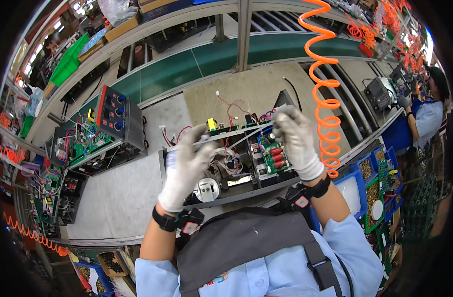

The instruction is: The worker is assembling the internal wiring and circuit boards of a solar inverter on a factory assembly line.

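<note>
Showing left hand (183,168) with thumb and fingers apart, right hand (297,141) with fingers bent, can't tell if closed on anything. Raised above open chassis (241,194) on bench (117,208), with palms roughly inward, near green board (269,166).

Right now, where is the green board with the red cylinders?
In the head view, the green board is in the right part of the open metal chassis, just left of the gloved right hand.

Site: factory assembly line, electronics
Conveyor: metal rollers (352,113) beside the bench (112,208)
Overhead: orange coiled hose (325,103)
Units: part-built chassis (236,196) with exposed circuit boards (277,157)
Stock: blue bins (360,180) of small loose parts
Staffing: co-worker (428,121) at neighbouring station
</note>
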`<state>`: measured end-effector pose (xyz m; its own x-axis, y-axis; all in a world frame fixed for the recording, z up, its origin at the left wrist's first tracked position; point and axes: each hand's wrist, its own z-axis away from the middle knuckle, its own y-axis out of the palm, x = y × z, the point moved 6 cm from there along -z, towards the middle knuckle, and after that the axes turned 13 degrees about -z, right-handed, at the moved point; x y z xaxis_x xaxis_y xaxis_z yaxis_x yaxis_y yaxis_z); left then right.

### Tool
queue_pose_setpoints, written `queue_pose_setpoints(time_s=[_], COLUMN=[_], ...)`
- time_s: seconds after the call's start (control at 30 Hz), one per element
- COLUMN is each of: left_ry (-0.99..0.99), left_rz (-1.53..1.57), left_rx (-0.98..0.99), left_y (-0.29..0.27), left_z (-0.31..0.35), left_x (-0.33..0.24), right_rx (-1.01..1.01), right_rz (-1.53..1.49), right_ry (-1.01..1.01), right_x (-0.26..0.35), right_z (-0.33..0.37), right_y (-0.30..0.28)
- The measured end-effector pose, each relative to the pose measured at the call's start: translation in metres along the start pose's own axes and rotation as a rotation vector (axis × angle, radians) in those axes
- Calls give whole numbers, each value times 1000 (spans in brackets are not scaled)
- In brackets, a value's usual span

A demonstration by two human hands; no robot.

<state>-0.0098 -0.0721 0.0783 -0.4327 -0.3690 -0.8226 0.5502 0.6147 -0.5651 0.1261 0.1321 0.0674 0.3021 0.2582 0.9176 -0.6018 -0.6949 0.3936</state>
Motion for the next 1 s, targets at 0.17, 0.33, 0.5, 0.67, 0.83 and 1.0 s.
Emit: queue_pose_setpoints(time_s=[0.17, 0.33, 0.5, 0.67, 0.83, 1.0], left_ry=[49, -186, 115, -30, 18, -55], left_rz=[87, 199, -352, -431, -372, -290], left_rx=[203, -91, 266, 433, 305, 299], left_y=[46, 3, 48, 71, 74, 79], left_z=[-1, 6, 8, 1, 5, 7], left_x=[-1, 36, 61, 46, 46, 57], right_rx=[293, 138, 218, 210, 186, 322], right_rz=[-60, -22, 187, 116, 61, 262], right_ry=[311, 252, 235, 301, 290, 223], right_x=[-26, -45, -76, -82, -82, -88], right_z=[16, -17, -29, -28, -27, -28], right_y=[53, 13, 10, 11, 10, 17])
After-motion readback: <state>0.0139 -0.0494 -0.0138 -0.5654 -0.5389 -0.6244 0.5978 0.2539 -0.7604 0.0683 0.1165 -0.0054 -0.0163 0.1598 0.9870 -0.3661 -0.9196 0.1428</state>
